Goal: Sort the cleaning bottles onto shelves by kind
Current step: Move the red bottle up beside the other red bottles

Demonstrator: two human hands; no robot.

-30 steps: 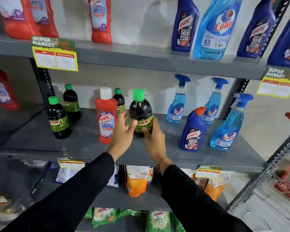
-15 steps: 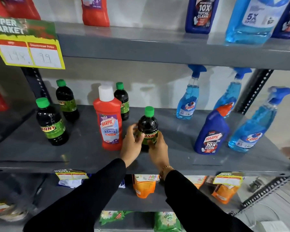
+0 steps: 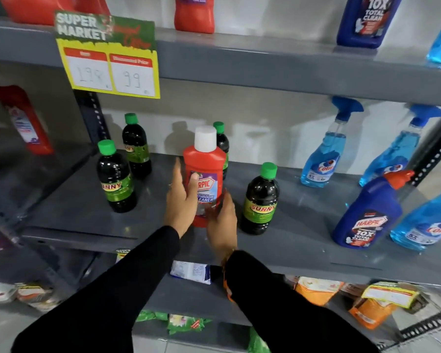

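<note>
Both hands reached to the red Harpic bathroom cleaner bottle (image 3: 205,174), which stood upright on the grey middle shelf (image 3: 303,240), a little left of its centre. The left hand (image 3: 181,202) lay against the bottle's left side with fingers spread and the thumb across the label, touching it but not closed round it. The right hand (image 3: 220,225) was blurred at the bottle's lower right, fingers apart, and whether it touched the bottle could not be told. Just right of the red bottle, apart from both hands, a dark Sunny bottle with a green cap (image 3: 260,200) stood upright near the shelf's front. Behind the red bottle another green-capped dark bottle (image 3: 221,143) showed partly. Further left stood two more of the same kind, one near (image 3: 115,177) and one farther back (image 3: 135,146). On the right end of the shelf stood blue Colin spray bottles (image 3: 326,149) toward the back and a blue Harpic toilet cleaner bottle (image 3: 369,212) near the front. The upper shelf (image 3: 265,59) carried red bottles at the left and centre and blue ones at the right, with a yellow price tag (image 3: 107,57) hanging from its edge. Below, a lower shelf held pouches (image 3: 313,289) in orange and white. Both sleeves (image 3: 112,301) were black.
</note>
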